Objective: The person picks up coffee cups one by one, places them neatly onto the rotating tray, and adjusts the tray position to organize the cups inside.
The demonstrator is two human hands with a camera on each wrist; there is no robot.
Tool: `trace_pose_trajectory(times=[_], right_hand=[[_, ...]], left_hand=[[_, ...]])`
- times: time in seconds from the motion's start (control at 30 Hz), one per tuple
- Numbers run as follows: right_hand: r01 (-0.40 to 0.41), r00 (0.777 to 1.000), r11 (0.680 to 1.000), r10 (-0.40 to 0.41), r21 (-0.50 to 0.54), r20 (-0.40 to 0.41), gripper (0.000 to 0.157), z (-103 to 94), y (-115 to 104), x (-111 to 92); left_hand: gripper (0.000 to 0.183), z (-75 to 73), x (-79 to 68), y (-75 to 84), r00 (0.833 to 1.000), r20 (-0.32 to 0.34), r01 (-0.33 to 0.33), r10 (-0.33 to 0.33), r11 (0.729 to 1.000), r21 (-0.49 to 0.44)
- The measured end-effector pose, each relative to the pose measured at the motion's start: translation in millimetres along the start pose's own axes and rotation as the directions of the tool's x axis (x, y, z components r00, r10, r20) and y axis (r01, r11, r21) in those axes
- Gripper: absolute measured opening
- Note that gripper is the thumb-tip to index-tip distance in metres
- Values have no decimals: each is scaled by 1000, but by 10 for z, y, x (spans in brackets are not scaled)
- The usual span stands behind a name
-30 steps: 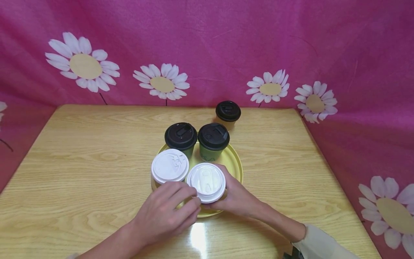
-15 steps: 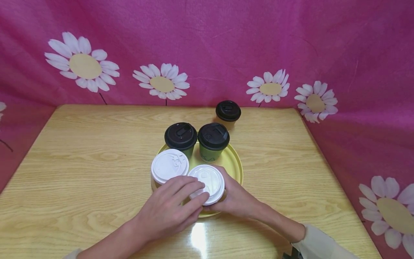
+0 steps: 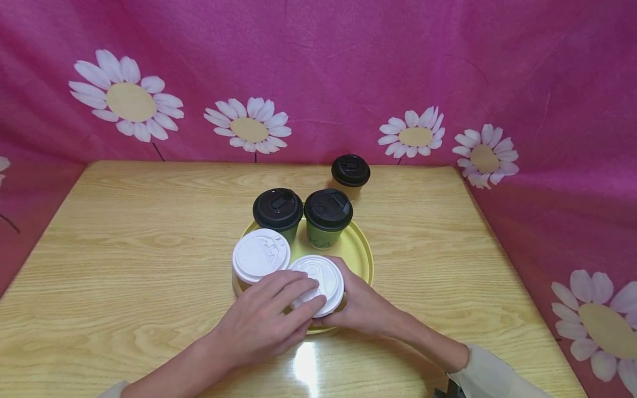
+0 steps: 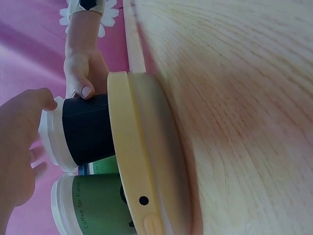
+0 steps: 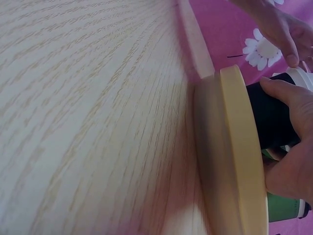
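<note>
A dark paper cup [image 4: 88,129] with a white lid [image 3: 330,279] stands near the front of a round yellow tray [image 3: 365,260]. My right hand [image 3: 365,304] grips this cup round its side, thumb towards me; most of its fingers are hidden behind the cup in the head view. From the left, my left hand [image 3: 269,318] lies over the lid, its fingers loosely extended and touching the top. Beside it on the tray is a green cup [image 4: 100,203] with a white lid [image 3: 259,257]; two more green cups with black lids [image 3: 278,207] stand behind.
Beyond the tray, near the table's back edge, stands a brown cup with a black lid [image 3: 350,170]. Pink cloth [image 3: 318,66] with daisies hangs behind and beside the wooden table [image 3: 139,249]. The tray's rim [image 4: 129,132] rises above the tabletop.
My left hand has moved right from the lid's edge onto its top. The lid has shifted slightly down in the head view. My right hand keeps its grip; the other cups have not moved.
</note>
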State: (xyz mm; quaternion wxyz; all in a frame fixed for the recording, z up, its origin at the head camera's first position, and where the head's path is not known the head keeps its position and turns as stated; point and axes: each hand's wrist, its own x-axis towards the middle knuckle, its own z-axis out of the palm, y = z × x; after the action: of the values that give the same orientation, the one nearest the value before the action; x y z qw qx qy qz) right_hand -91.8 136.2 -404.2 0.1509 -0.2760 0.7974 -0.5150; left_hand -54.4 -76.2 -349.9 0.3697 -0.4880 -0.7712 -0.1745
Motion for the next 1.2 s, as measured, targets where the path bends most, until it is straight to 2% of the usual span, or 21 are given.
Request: trace_pose_trajectory(times=[0.6, 1.03, 1.2], right_hand=[[-3, 1000, 1000, 3, -8, 0, 93, -2, 13, -2], [-11, 1000, 998, 10, -66, -8, 92, -12, 12, -6], [-3, 1000, 998, 3, -58, -1, 92, -13, 13, -5]], left_hand=[[30, 46, -23, 21, 999, 52, 7, -6, 1000, -21], [31, 64, -21, 35, 998, 62, 22, -21, 1000, -12], [30, 79, -43, 32, 997, 68, 33, -32, 999, -21]])
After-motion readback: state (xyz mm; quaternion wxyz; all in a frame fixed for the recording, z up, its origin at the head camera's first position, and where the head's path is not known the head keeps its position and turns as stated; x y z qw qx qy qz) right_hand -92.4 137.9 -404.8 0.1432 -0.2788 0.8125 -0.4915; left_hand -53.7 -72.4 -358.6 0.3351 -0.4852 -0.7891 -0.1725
